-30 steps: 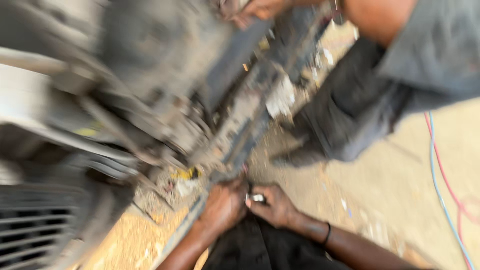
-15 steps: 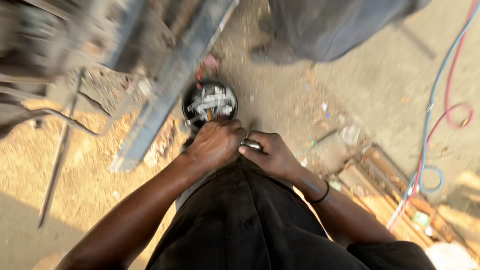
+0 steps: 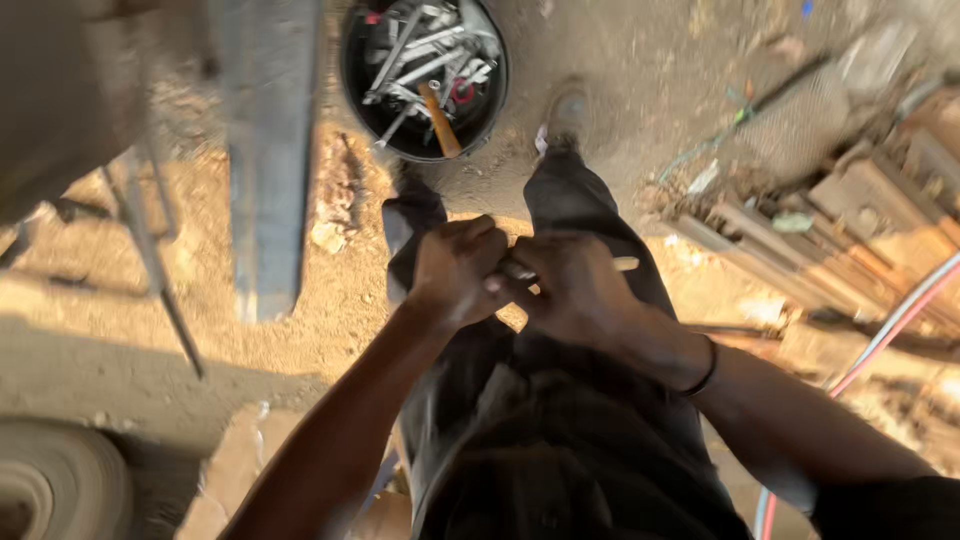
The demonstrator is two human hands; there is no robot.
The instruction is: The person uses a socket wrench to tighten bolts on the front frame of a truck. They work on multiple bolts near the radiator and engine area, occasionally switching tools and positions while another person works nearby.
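Head view: metal piece [image 3: 622, 264] between fingers [image 3: 500, 285]

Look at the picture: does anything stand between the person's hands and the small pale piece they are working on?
Nothing visible does. The left hand and right hand meet over the legs and both close directly on the small pale piece, whose end sticks out past the right hand.

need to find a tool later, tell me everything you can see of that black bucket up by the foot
The black bucket is round, seen from straight above, standing upright on sandy ground at the top of the view. It looks like dark plastic or rubber. Inside lies a loose heap of metal wrenches, a wooden handle slanting toward the rim and a small red part. A grey metal beam lies just left of it; a shoe stands to its right. No hand touches it.
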